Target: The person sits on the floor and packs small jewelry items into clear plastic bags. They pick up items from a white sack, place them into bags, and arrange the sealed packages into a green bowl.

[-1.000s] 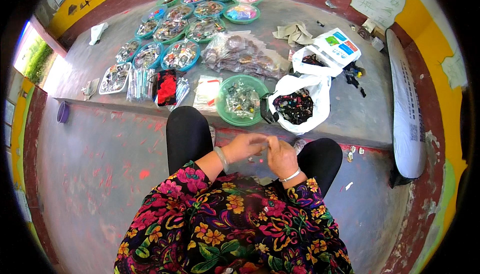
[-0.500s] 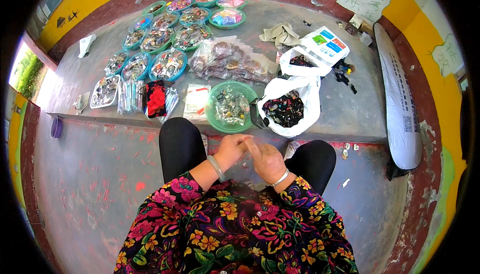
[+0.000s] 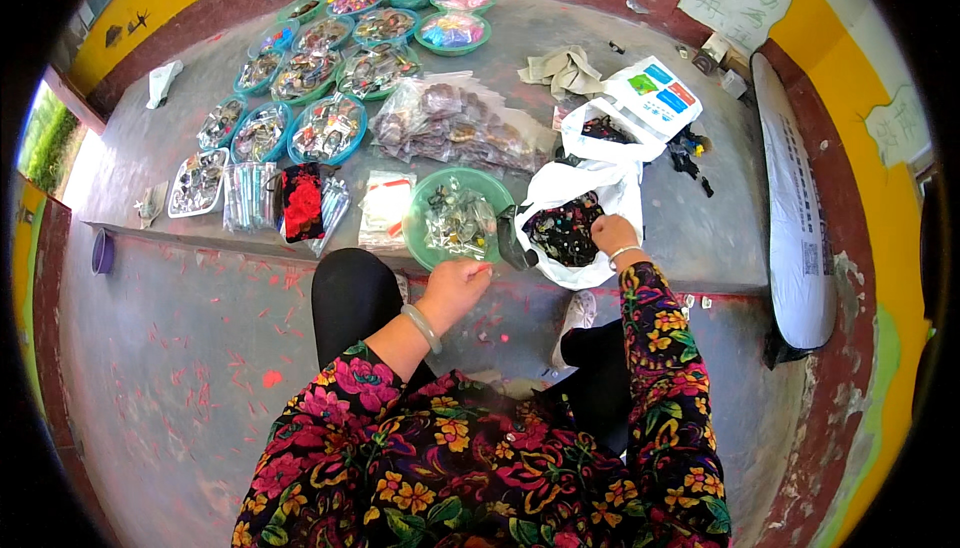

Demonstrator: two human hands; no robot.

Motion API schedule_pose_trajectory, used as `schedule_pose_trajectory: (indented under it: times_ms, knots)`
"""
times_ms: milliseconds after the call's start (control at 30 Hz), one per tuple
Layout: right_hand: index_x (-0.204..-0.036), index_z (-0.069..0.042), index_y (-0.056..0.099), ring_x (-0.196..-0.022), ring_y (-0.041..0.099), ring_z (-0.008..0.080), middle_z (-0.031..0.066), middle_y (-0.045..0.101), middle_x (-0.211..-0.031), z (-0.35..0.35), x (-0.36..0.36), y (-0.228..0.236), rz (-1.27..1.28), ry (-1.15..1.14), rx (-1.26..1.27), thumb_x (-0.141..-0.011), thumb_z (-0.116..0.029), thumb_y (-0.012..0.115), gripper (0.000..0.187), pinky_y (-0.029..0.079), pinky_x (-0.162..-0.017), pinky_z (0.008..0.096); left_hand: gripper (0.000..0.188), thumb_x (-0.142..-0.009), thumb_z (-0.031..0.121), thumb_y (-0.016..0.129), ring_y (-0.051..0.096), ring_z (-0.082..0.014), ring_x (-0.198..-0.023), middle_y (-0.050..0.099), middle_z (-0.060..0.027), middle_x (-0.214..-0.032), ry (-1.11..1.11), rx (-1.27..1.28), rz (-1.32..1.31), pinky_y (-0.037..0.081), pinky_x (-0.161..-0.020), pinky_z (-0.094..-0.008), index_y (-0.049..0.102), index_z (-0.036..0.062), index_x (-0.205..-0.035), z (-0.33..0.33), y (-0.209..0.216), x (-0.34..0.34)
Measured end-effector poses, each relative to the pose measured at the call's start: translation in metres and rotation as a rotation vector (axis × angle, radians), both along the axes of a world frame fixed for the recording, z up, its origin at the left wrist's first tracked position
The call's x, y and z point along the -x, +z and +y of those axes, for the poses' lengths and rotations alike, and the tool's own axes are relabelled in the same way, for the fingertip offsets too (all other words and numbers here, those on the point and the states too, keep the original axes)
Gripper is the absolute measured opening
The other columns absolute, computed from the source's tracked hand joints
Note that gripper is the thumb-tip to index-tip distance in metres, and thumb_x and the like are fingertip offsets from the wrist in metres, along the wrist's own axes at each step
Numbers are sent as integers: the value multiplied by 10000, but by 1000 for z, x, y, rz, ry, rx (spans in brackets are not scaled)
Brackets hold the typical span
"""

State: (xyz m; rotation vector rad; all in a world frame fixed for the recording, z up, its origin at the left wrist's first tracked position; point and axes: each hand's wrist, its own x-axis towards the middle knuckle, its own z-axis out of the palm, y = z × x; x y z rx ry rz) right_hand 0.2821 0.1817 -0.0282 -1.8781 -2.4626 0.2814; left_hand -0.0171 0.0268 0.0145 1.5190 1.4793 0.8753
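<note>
At far left, a purple bucket [image 3: 103, 252] stands on the floor below the raised grey surface [image 3: 700, 238], where you have a red-and-black cloth piece [image 3: 302, 203] and flat clear packets [image 3: 386, 210] laid out. Beside them is a green basin [image 3: 420, 233] holding small clear packets [image 3: 455, 218]; they look light, slick and limp, probably best pinched by an edge. Your left hand [image 3: 452, 290] is at the basin's near rim, fingers curled, a tiny reddish bit showing at the tips; whether that grip is clamped on it, you cannot tell from here. Just to the right, a white plastic bag [image 3: 618, 180] gapes open, full of small, mostly black pieces [image 3: 560, 233] flecked with colour. Your right hand [image 3: 612, 236] reaches over the bag's near right rim, fingertips down at the pieces; the pictures do not show whether its grip is apart or together. The pieces seem light and loose, easy to spill, and likely suit a fingertip pinch one at a time; the bag, thin and soft, would be surest held by its rim.
</note>
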Motion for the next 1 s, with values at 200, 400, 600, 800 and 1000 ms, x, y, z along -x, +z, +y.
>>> schedule_pose_trajectory:
  times_ms: [200, 400, 600, 800, 1000]
  knots:
    - [-919, -35, 642, -911, 595, 288, 163, 614, -974, 3, 25, -36, -273, -108, 268, -767, -130, 513, 221, 484, -765, 375, 237, -787, 218, 562, 559, -198, -584, 599, -128, -667, 28, -7, 42, 444, -560, -305, 628, 13, -886, 5, 7, -4]
    - [-947, -54, 642, -932, 580, 251, 150, 590, -1029, -13, 37, -72, -357, -297, 201, -792, -182, 532, 229, 485, -767, 310, 233, -791, 208, 567, 555, -161, -567, 600, -115, -657, 2, 11, 83, 439, -549, -291, 624, 8, -896, 7, 1, -3]
    - [-903, -27, 641, -884, 596, 286, 153, 612, -978, -1, 34, -66, -266, -311, 278, -785, -153, 492, 228, 487, -753, 358, 236, -791, 215, 567, 555, -174, -562, 595, -124, -655, 23, -18, 81, 438, -546, -296, 623, 8, -891, 5, -5, -1]
    - [-750, 7, 646, -605, 610, 242, 145, 628, -710, 45, -12, -65, -169, 135, 209, -746, -256, 550, 280, 501, -596, 310, 241, -786, 223, 569, 561, -187, -566, 591, -137, -657, 3, 41, 107, 439, -550, -303, 622, 10, -884, 7, 8, -4]
    - [-737, 11, 637, -464, 558, 145, 72, 593, -590, 22, 21, 24, 625, -391, 494, -697, -110, 638, 127, 482, -468, 247, 252, -780, 249, 558, 584, -263, -609, 601, -148, -676, 28, -20, 111, 450, -577, -336, 633, 28, -875, 3, 0, 1]
